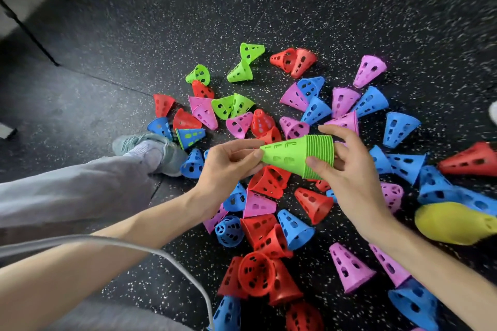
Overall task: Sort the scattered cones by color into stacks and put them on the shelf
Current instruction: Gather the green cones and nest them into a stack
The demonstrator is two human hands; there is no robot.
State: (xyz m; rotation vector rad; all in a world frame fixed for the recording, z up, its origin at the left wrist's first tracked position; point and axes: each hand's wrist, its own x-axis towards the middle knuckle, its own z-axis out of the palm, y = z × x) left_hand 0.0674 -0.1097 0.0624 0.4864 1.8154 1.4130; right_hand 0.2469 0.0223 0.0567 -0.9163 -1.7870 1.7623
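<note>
1. The person held a green stack (297, 156) of nested cones sideways above the floor (134, 62), narrow tip to their left, wide rims to their right.
2. Their left hand (228, 164) had its fingers curled, with thumb and fingertips pinching the tip of the stack.
3. Their right hand (347, 166) wrapped the rim end, thumb on the near side and fingers curved over the far side.
4. Loose green cones (242, 67) lay further out on the speckled floor, beyond the hands.
5. Red cones (269, 183), blue cones (295, 228) and pink cones (349, 269) lay scattered beneath and around the hands, some tipped over, some part-nested.
6. A yellow cone (451, 223) lay at the right edge, touching blue ones.
7. A shoe (150, 148) and trouser leg (67, 191) stretched out at the left, just beside the pile.
</note>
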